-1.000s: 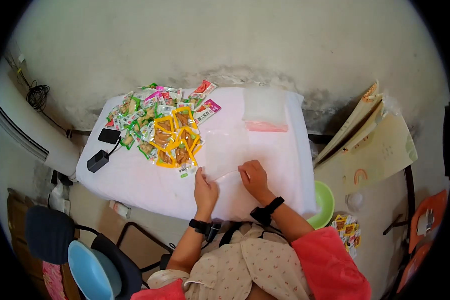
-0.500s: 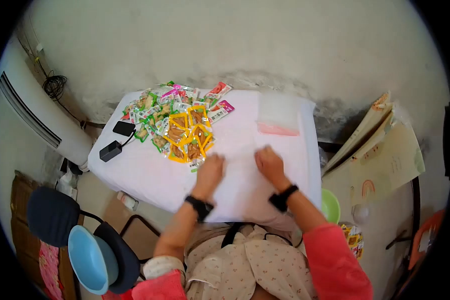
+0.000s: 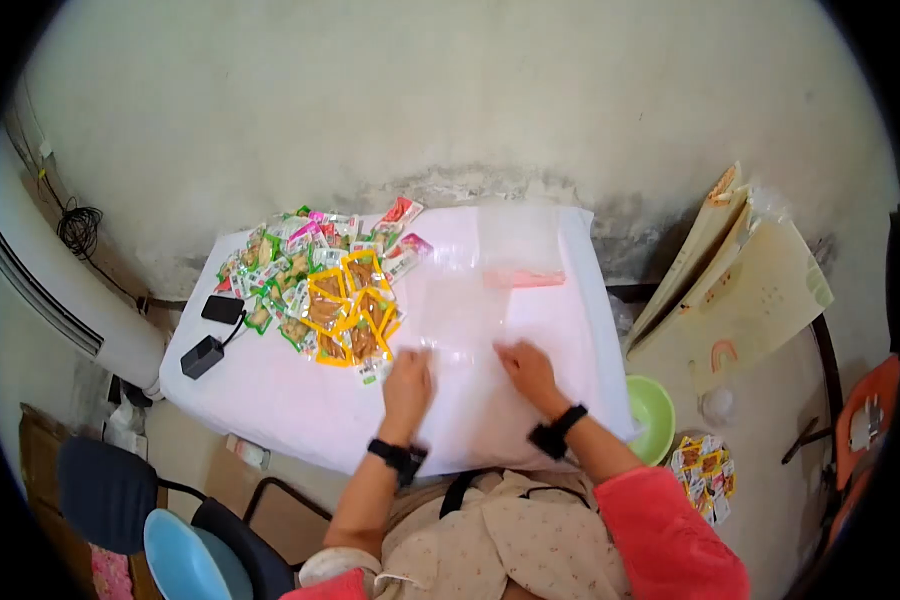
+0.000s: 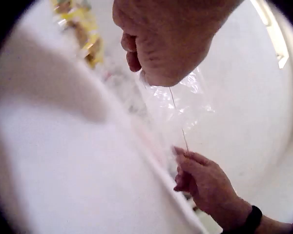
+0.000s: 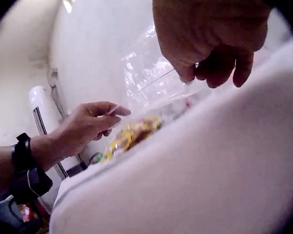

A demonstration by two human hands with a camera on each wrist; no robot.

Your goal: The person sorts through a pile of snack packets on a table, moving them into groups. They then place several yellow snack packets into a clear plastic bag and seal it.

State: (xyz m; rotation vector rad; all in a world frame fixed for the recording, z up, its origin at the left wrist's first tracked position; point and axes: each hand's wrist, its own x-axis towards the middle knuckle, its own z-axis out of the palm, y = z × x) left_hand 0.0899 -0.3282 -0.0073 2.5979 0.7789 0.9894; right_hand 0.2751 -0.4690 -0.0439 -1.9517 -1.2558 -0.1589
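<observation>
Your left hand [image 3: 407,378] and right hand [image 3: 528,368] have raised the bag [image 3: 460,310] by its near edge off the table [image 3: 270,385]. Each pinches that edge with curled fingers, stretching it taut between them. The bag, at 12 o'clock from your hands, holds nothing. Packets [image 3: 320,285] lie loose at 10 o'clock.

We reach both forearms forward over the near edge. Our left hand [image 3: 408,378] and right hand [image 3: 530,368] lie near each other, palms down and fingers curled. Each pinches the rim of the clear bag [image 3: 460,310] between thumb and fingertips.
</observation>
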